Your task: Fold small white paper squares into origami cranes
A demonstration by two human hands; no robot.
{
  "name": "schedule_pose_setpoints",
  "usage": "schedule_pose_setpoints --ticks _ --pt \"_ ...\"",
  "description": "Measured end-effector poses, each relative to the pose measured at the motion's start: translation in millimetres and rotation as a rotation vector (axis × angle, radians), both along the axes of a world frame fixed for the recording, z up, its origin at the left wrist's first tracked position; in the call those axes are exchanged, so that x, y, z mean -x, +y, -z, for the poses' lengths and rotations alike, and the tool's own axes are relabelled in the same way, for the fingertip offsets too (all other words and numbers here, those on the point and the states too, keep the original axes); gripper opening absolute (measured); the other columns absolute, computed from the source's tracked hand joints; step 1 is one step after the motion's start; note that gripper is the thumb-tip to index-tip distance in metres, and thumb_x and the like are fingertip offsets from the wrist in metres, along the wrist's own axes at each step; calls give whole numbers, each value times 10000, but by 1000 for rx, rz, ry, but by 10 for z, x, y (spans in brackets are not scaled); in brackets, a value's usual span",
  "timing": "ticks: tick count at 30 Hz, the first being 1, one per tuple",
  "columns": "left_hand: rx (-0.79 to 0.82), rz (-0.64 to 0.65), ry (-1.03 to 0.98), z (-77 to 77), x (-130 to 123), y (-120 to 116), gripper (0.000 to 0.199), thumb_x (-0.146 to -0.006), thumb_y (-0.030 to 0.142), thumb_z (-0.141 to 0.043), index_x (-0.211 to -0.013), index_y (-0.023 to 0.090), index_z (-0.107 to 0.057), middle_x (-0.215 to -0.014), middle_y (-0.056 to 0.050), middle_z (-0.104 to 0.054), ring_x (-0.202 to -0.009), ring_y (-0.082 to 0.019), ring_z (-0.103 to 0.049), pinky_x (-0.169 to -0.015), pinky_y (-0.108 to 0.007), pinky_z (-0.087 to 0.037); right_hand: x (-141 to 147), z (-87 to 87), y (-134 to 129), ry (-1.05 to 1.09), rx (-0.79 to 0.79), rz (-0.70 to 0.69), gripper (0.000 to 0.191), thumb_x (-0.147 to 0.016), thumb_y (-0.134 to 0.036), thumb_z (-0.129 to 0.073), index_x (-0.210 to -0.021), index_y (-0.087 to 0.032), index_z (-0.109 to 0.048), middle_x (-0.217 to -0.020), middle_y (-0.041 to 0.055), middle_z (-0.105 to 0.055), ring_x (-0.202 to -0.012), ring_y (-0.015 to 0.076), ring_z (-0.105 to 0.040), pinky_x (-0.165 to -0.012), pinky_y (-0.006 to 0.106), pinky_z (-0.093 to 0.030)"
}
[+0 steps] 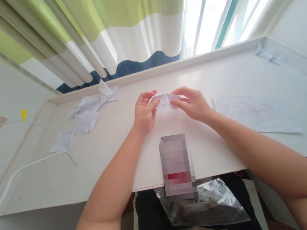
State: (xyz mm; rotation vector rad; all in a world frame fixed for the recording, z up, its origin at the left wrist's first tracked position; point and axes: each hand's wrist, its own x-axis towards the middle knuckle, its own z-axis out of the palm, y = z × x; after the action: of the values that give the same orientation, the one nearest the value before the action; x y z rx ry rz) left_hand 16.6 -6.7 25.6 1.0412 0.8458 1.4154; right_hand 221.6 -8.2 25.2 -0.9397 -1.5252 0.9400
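Observation:
A small piece of folded white paper (165,99) is held above the white desk (148,158), between my two hands. My left hand (145,110) pinches its left end, thumb on the near face and fingers behind. At the right end, my right hand (190,101) grips the paper between thumb and fingers. Creases and a raised fold show near its middle. Below the hands, at the desk's front edge, is a pixelated, phone-shaped object (176,161) with a red band.
Several folded white papers (86,115) lie at the left. A lined, written sheet (251,113) rests at the right, and another folded paper (270,54) sits in the back right corner. A white cable (34,163) crosses the left side. Clear plastic (212,202) covers my lap.

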Motion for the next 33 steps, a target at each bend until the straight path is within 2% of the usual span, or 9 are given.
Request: schedule_pose_setpoints --ticks 4,9,12,14,17,22,24,29,33 --pt "-35 7 76 49 14 31 375 -784 210 -859 -1073 264 -627 -1366 -45 -696 -1094 -178 -713 -974 -342 -582 -18 -47 8 -49 30 34 280 -873 -510 -838 -957 -250 -779 -955 44 -768 -988 248 -728 -816 456 -672" --pt "-47 -5 101 101 27 60 520 -813 217 -858 -1251 309 -594 -1356 -52 -660 -1203 -199 -694 -1046 -369 -575 -1 -55 5 -21 93 -26 325 -862 -540 -845 -947 -240 -750 -891 19 -738 -768 194 -730 -609 371 -639" --pt "-14 -27 86 111 33 70 715 -820 195 -868 -1410 371 -506 -1259 -43 -674 -1196 -196 -702 -1057 -383 -581 0 -44 10 10 119 -18 349 -855 -553 -857 -929 -240 -722 -885 17 -733 -758 202 -759 -654 390 -643" --pt "3 19 92 102 21 56 718 -854 241 -860 -1445 383 -478 -1181 -29 -696 -1140 -194 -722 -1035 -395 -591 -12 -41 20 15 106 -10 341 -867 -547 -851 -931 -243 -712 -889 16 -732 -790 209 -764 -708 409 -648" --pt "9 90 122 69 -17 6 602 -890 320 -836 -1406 362 -529 -1085 -6 -726 -1031 -191 -744 -942 -377 -609 -35 -33 38 -7 67 7 308 -889 -524 -826 -958 -246 -712 -939 20 -739 -838 207 -743 -738 416 -644" --pt "-18 83 204 38 -66 -39 356 -821 308 -866 -1135 264 -706 -1025 -17 -770 -863 -154 -710 -750 -282 -559 -42 1 62 -2 16 42 361 -836 -421 -847 -1139 -278 -712 -1120 45 -742 -999 237 -738 -809 426 -637" --pt "-24 62 211 43 -70 -29 314 -797 308 -884 -1065 240 -735 -958 -17 -778 -819 -147 -694 -711 -273 -533 -35 9 64 36 10 18 383 -818 -399 -854 -1151 -286 -702 -1142 47 -743 -1035 241 -735 -814 416 -635" --pt "-9 42 149 33 -65 -22 334 -751 280 -936 -1048 218 -796 -958 -36 -816 -838 -159 -712 -741 -297 -528 -12 -16 44 118 87 -67 309 -819 -436 -875 -1026 -256 -733 -1055 48 -781 -952 227 -742 -816 423 -636" --pt "48 122 84 11 -71 -46 334 -764 320 -957 -1049 217 -816 -958 -38 -821 -862 -173 -739 -817 -337 -562 14 -65 13 171 68 -105 331 -796 -516 -914 -945 -254 -776 -1153 81 -808 -1101 266 -746 -911 461 -640"
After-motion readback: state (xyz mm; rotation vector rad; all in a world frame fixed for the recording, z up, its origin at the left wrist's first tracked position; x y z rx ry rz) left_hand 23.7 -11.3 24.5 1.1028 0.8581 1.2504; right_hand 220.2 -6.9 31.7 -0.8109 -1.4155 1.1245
